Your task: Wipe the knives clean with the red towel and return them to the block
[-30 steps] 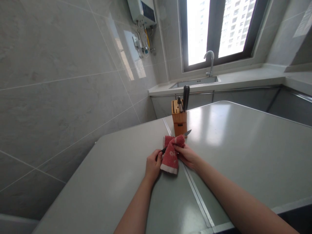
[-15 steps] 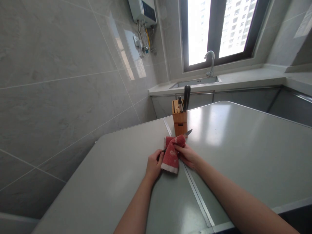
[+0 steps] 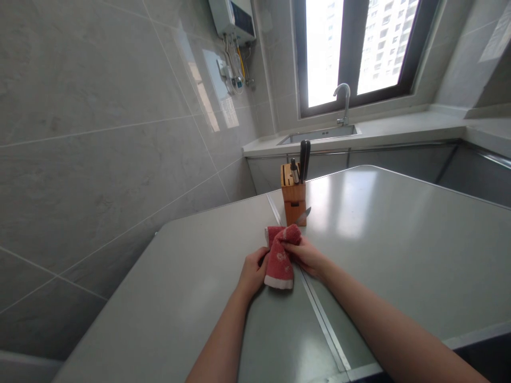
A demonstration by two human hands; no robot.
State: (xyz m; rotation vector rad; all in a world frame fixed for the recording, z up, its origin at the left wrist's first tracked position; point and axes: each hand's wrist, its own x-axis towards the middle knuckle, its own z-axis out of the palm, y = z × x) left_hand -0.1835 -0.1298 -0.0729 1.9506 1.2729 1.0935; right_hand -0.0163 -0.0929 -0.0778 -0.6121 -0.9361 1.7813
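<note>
Far L: big grey wall tiles point(image 3: 99, 159), water heater point(image 3: 232, 18) up high w/ pipes hanging below. L hand point(image 3: 252, 274) low on the worktop point(image 3: 399, 255), grip narrow, fingers curled shut against the left side of the red towel point(image 3: 279, 260). Towel's bunched btwn both hands, white hem toward the person. R hand point(image 3: 305, 257) comes in from the right, grip narrow, fingers closed on the cloth. Knife blade point(image 3: 303, 216) sticks out of the towel's top, long axis diagonal, tip up-right & away from the person; handle's hidden. Tip's just beside the wooden knife block point(image 3: 293, 202), can't tell if touching. Block stands upright on the worktop, a metal seam strip point(image 3: 321, 319) running past it. Beyond: steel sink point(image 3: 319, 135), faucet point(image 3: 342, 103), bright window point(image 3: 351, 48) far back.
</note>
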